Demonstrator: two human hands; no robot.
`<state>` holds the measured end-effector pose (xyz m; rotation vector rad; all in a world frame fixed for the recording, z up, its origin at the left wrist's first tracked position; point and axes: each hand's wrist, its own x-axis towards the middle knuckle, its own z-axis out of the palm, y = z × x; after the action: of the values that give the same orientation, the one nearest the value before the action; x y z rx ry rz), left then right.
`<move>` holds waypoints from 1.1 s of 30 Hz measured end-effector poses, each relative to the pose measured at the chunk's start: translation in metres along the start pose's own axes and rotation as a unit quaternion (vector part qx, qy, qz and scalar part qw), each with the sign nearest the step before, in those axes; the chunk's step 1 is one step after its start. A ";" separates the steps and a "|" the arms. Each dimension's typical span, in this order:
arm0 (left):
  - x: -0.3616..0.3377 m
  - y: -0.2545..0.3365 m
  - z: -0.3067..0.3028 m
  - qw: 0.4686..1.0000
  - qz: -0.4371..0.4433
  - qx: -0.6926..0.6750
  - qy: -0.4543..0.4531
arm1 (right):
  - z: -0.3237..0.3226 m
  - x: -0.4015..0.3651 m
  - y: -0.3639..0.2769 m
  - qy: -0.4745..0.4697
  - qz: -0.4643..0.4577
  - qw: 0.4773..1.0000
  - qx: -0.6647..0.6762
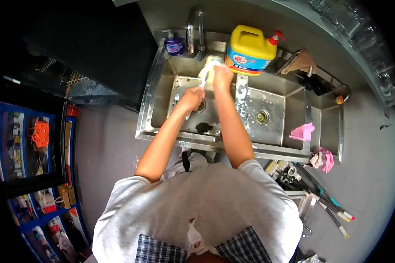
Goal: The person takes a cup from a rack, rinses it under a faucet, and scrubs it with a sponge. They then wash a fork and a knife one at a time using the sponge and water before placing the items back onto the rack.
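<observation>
The person is standing in front of a steel sink [162, 94] and is holding both hands over its left basin. The left hand [191, 98] is closing its grip around a thin utensil [204, 80], whose light handle is pointing toward 1 o'clock. The right hand [223, 75] is sitting just beside it, at 1 o'clock from the left hand, and its grip is closing on a pale pad [210, 65]. I cannot tell if this is a sponge or a cloth. The upper end of the utensil is touching the pad, and both things are staying above the basin, near its back wall.

A tap [195, 30] is rising at 12 o'clock from the hands. A purple bottle [174, 44] is standing at 11 o'clock, and a yellow jug [249, 50] with a red pump is standing at 2 o'clock, just beside the right hand. A dark lump [203, 127] is lying on the basin floor at 6 o'clock from the left hand. A pink cloth [303, 131] is lying at 4 o'clock, in the far right compartment of the sink. The grey worktop [373, 153] is spreading at 3 o'clock.
</observation>
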<state>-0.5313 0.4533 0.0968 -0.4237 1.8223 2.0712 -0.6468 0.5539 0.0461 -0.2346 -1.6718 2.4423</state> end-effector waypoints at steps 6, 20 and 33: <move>0.003 -0.036 -0.019 0.984 -0.018 -0.179 -0.002 | -0.054 0.003 0.000 -0.036 0.109 0.993 0.003; -0.008 -0.041 0.010 0.990 -0.011 -0.140 0.001 | -0.023 0.011 0.021 0.007 0.063 0.997 -0.038; 0.045 -0.041 -0.008 0.929 0.060 -0.362 0.055 | -0.067 -0.067 -0.012 -0.163 -0.020 0.975 -0.148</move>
<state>-0.5537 0.4529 0.0395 -0.6298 1.0835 2.8181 -0.5661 0.6041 0.0355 0.1734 -2.1515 2.2885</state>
